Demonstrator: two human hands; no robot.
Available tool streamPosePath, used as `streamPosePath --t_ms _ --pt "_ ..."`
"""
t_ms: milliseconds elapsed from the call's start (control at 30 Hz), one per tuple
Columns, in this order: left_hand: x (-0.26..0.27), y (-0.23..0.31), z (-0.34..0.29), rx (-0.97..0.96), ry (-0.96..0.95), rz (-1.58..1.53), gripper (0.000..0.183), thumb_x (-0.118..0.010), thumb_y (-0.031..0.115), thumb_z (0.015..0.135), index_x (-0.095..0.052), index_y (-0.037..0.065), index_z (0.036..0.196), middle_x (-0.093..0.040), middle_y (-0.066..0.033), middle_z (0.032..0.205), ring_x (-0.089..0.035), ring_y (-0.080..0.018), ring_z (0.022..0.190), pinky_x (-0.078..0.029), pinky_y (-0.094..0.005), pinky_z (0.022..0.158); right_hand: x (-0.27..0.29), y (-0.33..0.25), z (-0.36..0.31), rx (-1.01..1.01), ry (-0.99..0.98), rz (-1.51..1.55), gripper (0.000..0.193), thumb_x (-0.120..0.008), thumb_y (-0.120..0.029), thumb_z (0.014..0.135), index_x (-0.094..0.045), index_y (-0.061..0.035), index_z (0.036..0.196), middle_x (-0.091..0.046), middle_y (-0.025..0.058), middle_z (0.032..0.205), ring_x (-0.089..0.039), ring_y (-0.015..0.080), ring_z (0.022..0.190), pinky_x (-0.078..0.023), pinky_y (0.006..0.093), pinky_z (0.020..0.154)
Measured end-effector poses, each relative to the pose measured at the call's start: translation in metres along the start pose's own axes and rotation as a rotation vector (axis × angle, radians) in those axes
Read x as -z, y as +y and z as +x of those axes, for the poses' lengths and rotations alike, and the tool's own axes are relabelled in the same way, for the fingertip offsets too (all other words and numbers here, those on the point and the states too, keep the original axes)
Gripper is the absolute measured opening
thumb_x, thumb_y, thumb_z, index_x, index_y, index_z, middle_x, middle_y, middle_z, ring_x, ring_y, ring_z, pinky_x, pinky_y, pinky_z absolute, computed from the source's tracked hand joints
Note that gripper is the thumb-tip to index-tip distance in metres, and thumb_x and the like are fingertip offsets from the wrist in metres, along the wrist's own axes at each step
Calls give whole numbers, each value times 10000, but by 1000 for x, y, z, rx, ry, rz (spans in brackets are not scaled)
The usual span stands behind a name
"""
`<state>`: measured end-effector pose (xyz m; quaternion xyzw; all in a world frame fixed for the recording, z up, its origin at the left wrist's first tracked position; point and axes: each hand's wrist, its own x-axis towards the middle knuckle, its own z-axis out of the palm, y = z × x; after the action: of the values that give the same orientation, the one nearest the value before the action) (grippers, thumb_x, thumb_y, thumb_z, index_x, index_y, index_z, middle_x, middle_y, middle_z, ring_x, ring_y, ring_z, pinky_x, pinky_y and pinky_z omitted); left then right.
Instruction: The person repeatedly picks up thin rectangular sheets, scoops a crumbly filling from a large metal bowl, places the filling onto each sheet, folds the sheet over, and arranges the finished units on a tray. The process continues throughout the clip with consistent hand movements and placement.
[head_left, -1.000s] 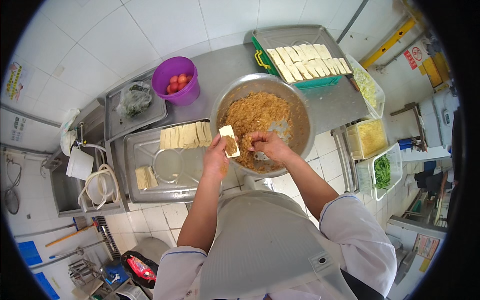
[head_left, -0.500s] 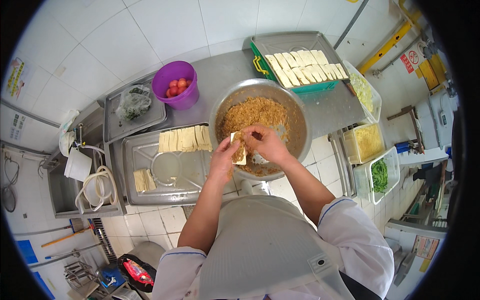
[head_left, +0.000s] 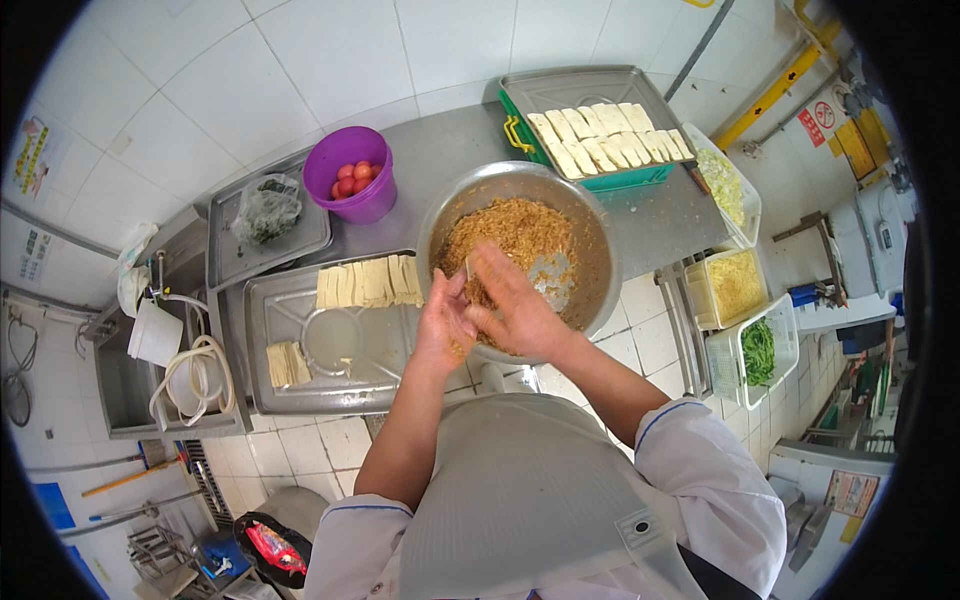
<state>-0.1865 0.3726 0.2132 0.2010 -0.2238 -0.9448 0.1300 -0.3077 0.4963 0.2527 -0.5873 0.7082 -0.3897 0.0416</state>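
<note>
Both hands meet over the near left part of a large steel bowl (head_left: 606, 260) of brown, crumbly filling (head_left: 515, 225). My left hand (head_left: 445, 318) is cupped around a pale tofu slice (head_left: 478, 292) with brown filling on it. Laid over that slice from the right, my right hand (head_left: 518, 305) has its fingers extended together and its thumb on the near side, gripping it against the left. The hands hide most of the slice. Left of the bowl, a steel tray (head_left: 290, 325) bears a row of pale tofu slices (head_left: 370, 282) and a smaller stack (head_left: 288, 364).
Filled pieces (head_left: 610, 135) lie in rows on a tray atop a green crate (head_left: 625, 178). A purple bucket (head_left: 375, 205) holds red, round produce. Shredded food and greens fill tubs (head_left: 735, 285) at the right. A sink (head_left: 125, 380) with a hose stands at far left.
The right hand has moved from pinching at the slice's top to lying over it with straighter fingers. The slice, plainly visible before, is now mostly covered.
</note>
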Motion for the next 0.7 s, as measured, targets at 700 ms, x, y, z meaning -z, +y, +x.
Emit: streamPosePath --t_ms 700 --pt "-25 -8 -10 -19 -102 -205 984 -343 830 977 -298 121 1657 -407 -47 1649 -382 -246 1516 -265 -422 1265 -40 -7 7 -279 192 83 606 -576 -190 1049 -370 116 1530 -376 347 1584 -377 508 1472 -340 502 1226"
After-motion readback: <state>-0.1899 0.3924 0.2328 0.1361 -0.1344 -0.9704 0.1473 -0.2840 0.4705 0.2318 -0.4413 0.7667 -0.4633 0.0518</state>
